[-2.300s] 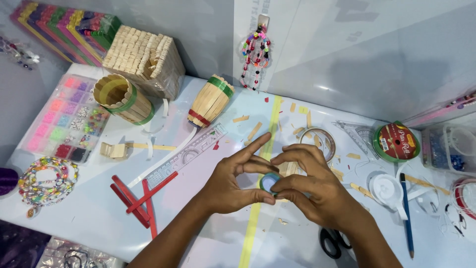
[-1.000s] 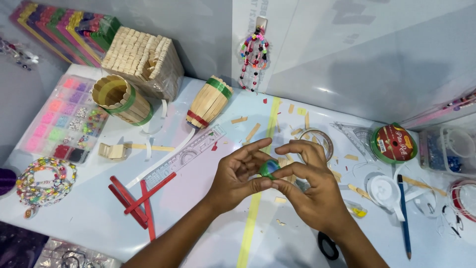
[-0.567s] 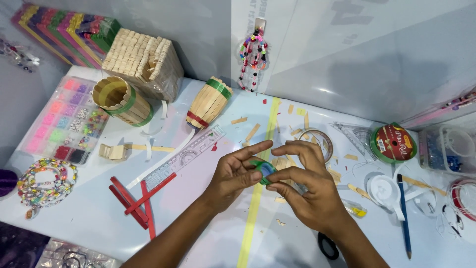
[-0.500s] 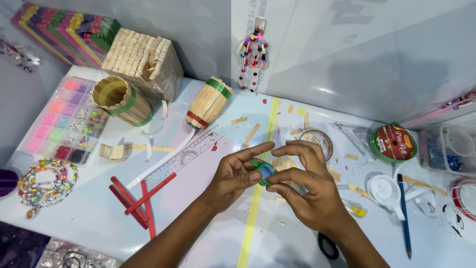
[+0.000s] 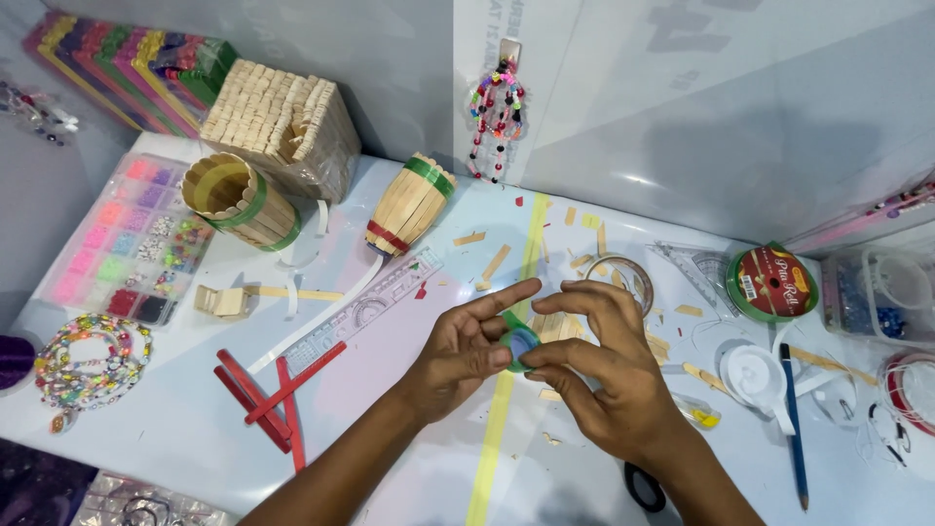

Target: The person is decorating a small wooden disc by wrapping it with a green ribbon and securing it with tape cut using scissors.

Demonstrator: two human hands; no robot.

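**craftbench_a:** Tape roll point(image 5: 518, 341), the small green and blue one, sits right in the middle of the frame, lifted a bit off the desk point(image 5: 195, 438). We've got it pinched between both hands. Left hand point(image 5: 466, 351) comes in from the lower left, thumb pressed on the roll's near side, index finger stretched out over the top.

**craftbench_b:** Yep, and our right hand point(image 5: 609, 375) closes on it from the right, fingers curled over the top and thumb tucked under. So both grips are shut on that one roll, no gap showing. Can't tell if a loose tape end is pulled out, it's too small.

**craftbench_a:** Relation that matters: the roll lies right between the two sets of fingertips, neither hand nearer. Its hole seems to point roughly toward us, though fingers hide most of it.

**craftbench_b:** Around it: yellow tape strip point(image 5: 502, 409) on the desk just below, clear ruler point(image 5: 365, 312) to the left, stick barrel point(image 5: 409, 205) upper middle, red sticks point(image 5: 273, 394) lower left, bigger green tape roll point(image 5: 771, 282) off at the right.
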